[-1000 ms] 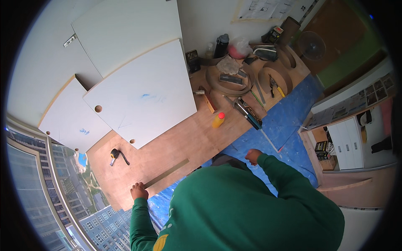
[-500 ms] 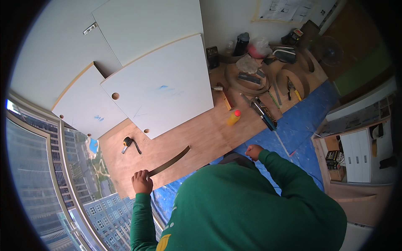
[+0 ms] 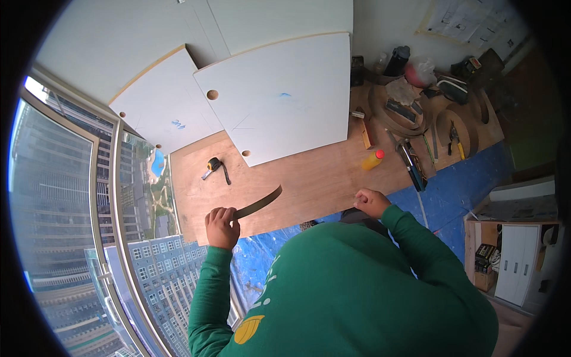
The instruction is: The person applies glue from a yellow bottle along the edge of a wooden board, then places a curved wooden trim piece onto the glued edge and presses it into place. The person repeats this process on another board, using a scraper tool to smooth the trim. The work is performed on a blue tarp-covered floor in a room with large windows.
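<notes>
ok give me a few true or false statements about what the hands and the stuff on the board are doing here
1. The left hand holds a thin dark strip. True.
2. The right hand grips the yellow bottle. False: the bottle lies apart on the plywood sheet, and the right hand is closed near the person's chest.
3. A tape measure lies on the plywood, beyond the left hand. True.
4. The strip rests flat on the white panel. False: it is lifted over the plywood, clear of the panel.
5. The white panel has round holes. True.
</notes>
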Demonstrator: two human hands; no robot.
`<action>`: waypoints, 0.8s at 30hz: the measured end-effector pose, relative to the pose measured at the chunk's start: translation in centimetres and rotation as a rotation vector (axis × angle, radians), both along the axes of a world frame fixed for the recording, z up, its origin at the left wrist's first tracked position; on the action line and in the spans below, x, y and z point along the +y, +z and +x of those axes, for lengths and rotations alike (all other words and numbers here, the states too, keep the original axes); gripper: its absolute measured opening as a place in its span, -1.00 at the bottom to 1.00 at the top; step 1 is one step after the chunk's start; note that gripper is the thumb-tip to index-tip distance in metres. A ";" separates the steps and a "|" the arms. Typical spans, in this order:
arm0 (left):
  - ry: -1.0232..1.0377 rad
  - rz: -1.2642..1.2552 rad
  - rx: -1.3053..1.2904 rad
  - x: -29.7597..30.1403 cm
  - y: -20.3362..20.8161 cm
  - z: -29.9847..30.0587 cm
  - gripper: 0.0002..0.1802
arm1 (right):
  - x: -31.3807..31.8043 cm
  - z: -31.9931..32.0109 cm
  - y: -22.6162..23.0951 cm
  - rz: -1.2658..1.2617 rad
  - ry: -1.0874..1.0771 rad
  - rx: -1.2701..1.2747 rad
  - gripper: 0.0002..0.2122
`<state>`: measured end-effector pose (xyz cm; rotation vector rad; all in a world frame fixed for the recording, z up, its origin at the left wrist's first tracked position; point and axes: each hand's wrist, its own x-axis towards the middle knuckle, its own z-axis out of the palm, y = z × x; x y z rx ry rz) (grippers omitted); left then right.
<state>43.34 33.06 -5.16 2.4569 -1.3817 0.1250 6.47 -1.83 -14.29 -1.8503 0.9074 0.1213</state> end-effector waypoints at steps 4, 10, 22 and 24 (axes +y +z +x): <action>0.077 0.003 0.039 -0.2 1.4 0.4 -0.75 | -0.9 1.7 1.2 0.000 0.040 0.074 -0.65; 0.247 -0.045 0.091 2.3 0.7 0.8 -0.72 | -2.6 -3.4 -4.6 -0.063 0.052 0.180 -0.65; 0.334 -0.080 0.166 7.4 -3.0 -2.0 -0.70 | -3.3 -10.5 -6.2 -0.014 -0.153 0.432 -0.67; 0.294 -0.054 0.181 7.0 -2.4 -2.4 -0.70 | -2.5 -10.3 -5.7 -0.156 -0.120 0.319 -0.66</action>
